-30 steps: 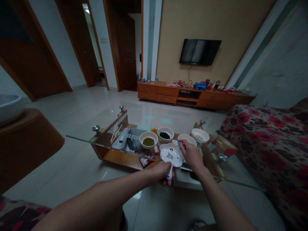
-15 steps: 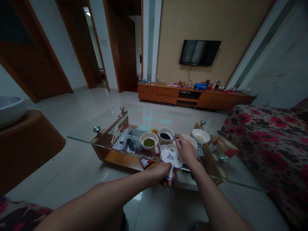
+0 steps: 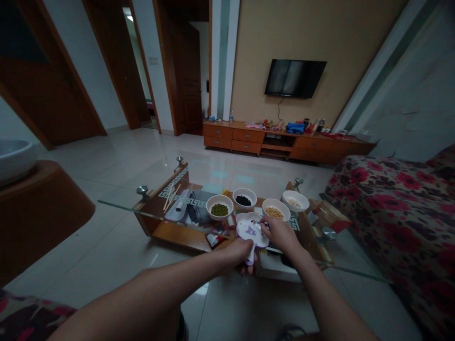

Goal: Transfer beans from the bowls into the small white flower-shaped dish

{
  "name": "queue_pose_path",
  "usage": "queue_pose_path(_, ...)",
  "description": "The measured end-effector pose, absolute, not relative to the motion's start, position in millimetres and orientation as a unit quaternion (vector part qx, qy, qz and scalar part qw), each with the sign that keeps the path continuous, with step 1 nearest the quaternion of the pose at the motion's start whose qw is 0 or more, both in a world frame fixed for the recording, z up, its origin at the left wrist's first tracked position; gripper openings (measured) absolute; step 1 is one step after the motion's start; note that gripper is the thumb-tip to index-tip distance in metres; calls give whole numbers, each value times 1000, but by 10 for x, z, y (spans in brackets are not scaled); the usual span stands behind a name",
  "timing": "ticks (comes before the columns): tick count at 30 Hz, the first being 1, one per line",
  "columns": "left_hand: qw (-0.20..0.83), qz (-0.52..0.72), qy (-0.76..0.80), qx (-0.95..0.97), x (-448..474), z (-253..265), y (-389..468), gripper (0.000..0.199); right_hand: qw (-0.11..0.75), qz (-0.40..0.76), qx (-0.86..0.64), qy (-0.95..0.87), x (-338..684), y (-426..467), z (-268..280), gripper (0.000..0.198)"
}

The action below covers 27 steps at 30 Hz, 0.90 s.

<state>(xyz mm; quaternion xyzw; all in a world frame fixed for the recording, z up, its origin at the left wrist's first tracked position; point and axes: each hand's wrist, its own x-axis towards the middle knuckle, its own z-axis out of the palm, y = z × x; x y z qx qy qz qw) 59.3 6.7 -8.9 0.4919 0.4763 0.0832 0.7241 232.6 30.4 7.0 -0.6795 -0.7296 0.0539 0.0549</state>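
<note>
My left hand [image 3: 243, 251] is closed around the handle of a small white dish with purple trim [image 3: 249, 233], held level at the table's near edge. My right hand [image 3: 281, 233] pinches a thin dark utensil [image 3: 259, 222], its tip over the dish; whether it is tweezers or a small spoon I cannot make out. Behind the dish stand white bowls: one of green beans [image 3: 219, 210], one of black beans [image 3: 243, 201], one of yellowish beans [image 3: 275, 213] and one of pale pieces [image 3: 294, 202].
The bowls stand on a glass table [image 3: 124, 208]. Chopsticks [image 3: 170, 196] lie at its left, and a red packet [image 3: 214, 239] shows near its front. A flowered sofa [image 3: 394, 208] is at the right. A low cabinet [image 3: 245, 137] runs along the far wall under a television [image 3: 295, 78].
My right hand has drawn the utensil back from beside the black-bean bowl to over the dish. The yellowish beans, covered by that hand before, now show. My left hand stays in place.
</note>
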Motion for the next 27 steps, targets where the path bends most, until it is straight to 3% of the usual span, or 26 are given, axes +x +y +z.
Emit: queue_pose_path(27,718,72,490,489,608,-80,62,43,20,38,-667,-744,2299,328,17,28)
